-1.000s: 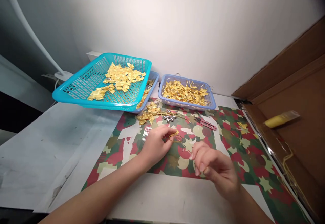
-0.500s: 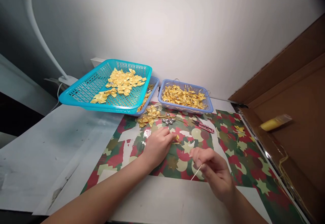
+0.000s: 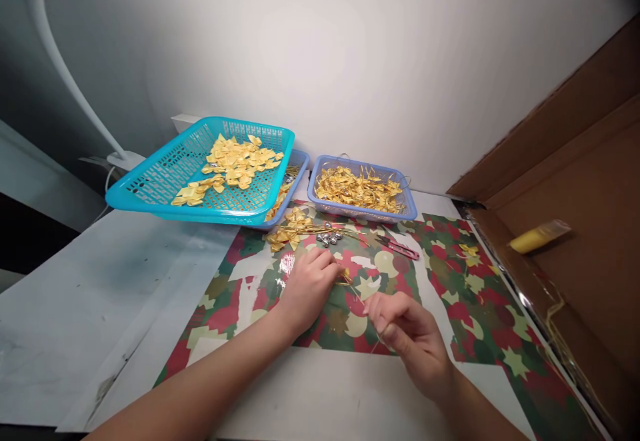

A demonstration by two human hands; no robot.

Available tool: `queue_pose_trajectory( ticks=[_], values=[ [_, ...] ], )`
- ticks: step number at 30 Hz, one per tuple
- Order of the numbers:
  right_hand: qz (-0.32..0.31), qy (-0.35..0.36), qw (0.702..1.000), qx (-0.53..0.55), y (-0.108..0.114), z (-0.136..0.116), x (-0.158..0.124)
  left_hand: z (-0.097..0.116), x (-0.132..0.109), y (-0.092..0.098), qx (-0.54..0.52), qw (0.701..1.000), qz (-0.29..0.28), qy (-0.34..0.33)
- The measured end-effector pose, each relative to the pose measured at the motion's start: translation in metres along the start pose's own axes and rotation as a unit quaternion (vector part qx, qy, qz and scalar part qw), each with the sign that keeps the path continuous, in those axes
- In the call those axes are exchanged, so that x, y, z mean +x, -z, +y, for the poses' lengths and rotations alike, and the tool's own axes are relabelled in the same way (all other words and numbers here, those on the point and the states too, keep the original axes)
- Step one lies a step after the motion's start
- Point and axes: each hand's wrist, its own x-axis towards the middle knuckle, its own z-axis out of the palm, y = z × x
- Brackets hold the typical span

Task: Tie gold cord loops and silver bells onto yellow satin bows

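Observation:
My left hand rests on the patterned sheet, fingers closed on a small gold ribbon bow that is mostly hidden by them. A thin gold cord runs from the bow towards my right hand, which pinches it between thumb and fingers. The cord's thin loose end hangs below the right fingers. Just beyond the left hand lie a cluster of silver bells, several gold cords and a pile of gold bows. Pink thread snips lie to the right of the bells.
A turquoise basket of bows sits tilted on a blue basket at back left. Another blue basket holds corded bows. Camouflage-like sheet covers the table. A lamp stands left; a cardboard wall borders the right.
My right hand has moved slightly left, closer to my left hand, and the cord between them now shows stretched. My left hand stays on the bow. The view has shifted a little.

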Motion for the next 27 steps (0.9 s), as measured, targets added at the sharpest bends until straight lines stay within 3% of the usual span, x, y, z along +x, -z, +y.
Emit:
queue_pose_trajectory(
  ticks=[5,9,13,15,18,22,25,27],
  values=[
    [0.011,0.007,1.0,0.001,0.001,-0.003,0.001,0.0,-0.001,-0.002,-0.04,0.999,0.019,0.019],
    [0.032,0.014,0.999,0.018,0.004,-0.003,0.001,-0.001,0.0,-0.001,-0.162,0.985,-0.02,0.06],
    [0.042,0.028,0.998,0.048,0.003,-0.002,0.0,0.0,0.005,0.005,-0.228,0.967,-0.024,0.115],
    [0.036,0.024,0.997,0.062,0.0,-0.002,-0.001,0.001,0.008,0.008,-0.315,0.931,-0.033,0.182],
    [0.027,0.003,0.997,0.073,-0.004,-0.001,-0.004,0.0,0.01,0.008,-0.444,0.848,-0.044,0.286],
    [0.034,-0.013,0.996,0.077,-0.005,0.003,-0.007,-0.002,0.01,0.005,-0.552,0.751,-0.051,0.358],
    [0.058,-0.038,0.995,0.075,-0.002,0.004,-0.004,-0.003,0.01,0.004,-0.595,0.713,-0.053,0.367],
    [0.105,-0.079,0.99,0.058,0.003,0.004,0.001,-0.003,0.011,0.005,-0.612,0.699,-0.06,0.366]
  ],
)
